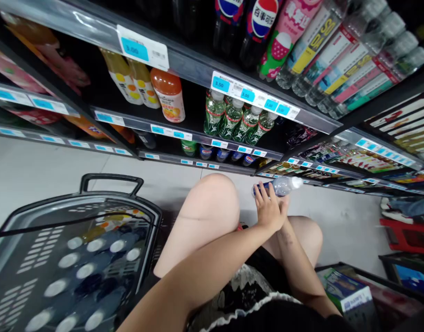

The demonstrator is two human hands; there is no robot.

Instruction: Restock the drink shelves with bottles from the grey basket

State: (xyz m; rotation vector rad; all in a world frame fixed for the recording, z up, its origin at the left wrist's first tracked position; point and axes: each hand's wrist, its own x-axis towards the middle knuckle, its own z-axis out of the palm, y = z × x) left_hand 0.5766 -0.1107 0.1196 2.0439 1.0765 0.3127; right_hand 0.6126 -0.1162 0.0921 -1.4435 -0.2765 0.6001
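A clear plastic bottle (283, 186) with a white cap and a dark blue label lies nearly sideways in front of my knees, its cap pointing right. My left hand (270, 210) is closed over its label end, fingers across the blue label. My right hand (283, 222) is close behind the left one, at the bottle's lower side. Its fingers are mostly hidden, so its grip on the bottle does not show.
At my left stands a grey shopping basket (151, 216) holding several white-capped bottles (56, 288). Drink shelves (184, 60) with price tags run across the front. Boxed goods (357, 295) are at lower right; a person's shoes (397, 212) show beside a red basket (405, 235).
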